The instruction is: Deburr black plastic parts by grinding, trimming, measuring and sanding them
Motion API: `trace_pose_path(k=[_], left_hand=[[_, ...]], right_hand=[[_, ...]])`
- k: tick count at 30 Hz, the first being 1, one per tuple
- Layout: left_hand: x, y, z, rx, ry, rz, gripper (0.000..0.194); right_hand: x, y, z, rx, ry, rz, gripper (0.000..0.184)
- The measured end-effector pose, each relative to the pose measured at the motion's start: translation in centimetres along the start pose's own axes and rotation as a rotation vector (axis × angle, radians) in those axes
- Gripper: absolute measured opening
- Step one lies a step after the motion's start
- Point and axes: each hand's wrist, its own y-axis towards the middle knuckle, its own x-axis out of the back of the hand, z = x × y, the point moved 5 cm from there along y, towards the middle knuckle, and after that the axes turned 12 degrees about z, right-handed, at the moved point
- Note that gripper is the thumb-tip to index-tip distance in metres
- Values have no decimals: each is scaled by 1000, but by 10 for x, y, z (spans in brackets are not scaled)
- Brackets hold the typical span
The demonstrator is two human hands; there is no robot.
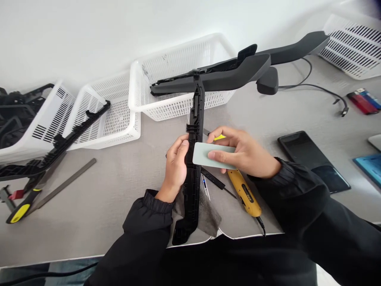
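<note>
My left hand (176, 163) grips a long black plastic trim piece (192, 186) around its middle, the ribbed side facing up. In my right hand (242, 153) is a flat pale green card-like plate (205, 154), pinched between thumb and fingers. The plate's left edge overlaps the trim piece; whether it touches is hard to tell. Below that hand lie a yellow corded tool (244, 192), a black-handled screwdriver (212, 178) and tweezers (205, 186). A grey cloth (210, 216) is beside the trim piece's lower part.
Long dark trim parts (229, 77) rest across a white basket (175, 109). Another black strip (59, 145) leans over a smaller basket (119, 137). At left lie a flat file (65, 182) and a yellow-black handled tool (22, 208). A phone (312, 159) and lighters (363, 101) are at right.
</note>
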Motion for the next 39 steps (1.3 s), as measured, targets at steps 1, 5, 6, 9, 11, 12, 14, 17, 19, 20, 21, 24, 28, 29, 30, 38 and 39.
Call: trace_pose_path(k=[1,5,6,9,11,12,14,17,19,20,21,24,28,29,30,38,39], left_hand=[[0,0,0,6,0,3,32],[-4,2,1,12,-1,49,31],[-5,1,2,15,1,52,31],[-3,1,3,21,-11,10,29],[-3,0,2,12,-32,-3,27],[-4,0,1,5,-40,6,26],[-5,-1,0,2,-46,31,25],[-5,-2,-1,22,-52,19,24],[-6,-2,-1,28,-56,15,24],[-6,-2,-2,27,-59,23,25],[-7,-2,-2,25,-63,35,25],[-7,-2,-1,30,-71,42,26],[-4,-2,2,42,-62,-4,25],[-4,-2,2,37,-64,-3,25],[-4,-2,2,30,-68,3,25],[-2,-2,3,51,-78,-33,27],[-3,-2,3,41,-77,-25,27]], right_hand=[[0,0,1,8,-13,8,50],[6,0,3,70,-76,-119,44],[6,1,3,67,-85,-125,44],[6,2,2,34,-95,-87,45],[8,1,3,45,-98,-127,45],[9,1,4,59,-99,-163,45],[10,1,4,72,-102,-201,43],[5,2,3,53,-103,-132,42],[4,2,3,56,-110,-123,42],[5,2,4,63,-115,-146,43],[7,1,4,70,-119,-176,43],[7,1,4,61,-112,-189,43],[3,3,1,29,-107,-92,42],[5,2,2,37,-112,-112,42],[7,2,3,50,-118,-147,42],[4,2,3,71,-142,-123,41],[5,2,4,80,-148,-152,41]])
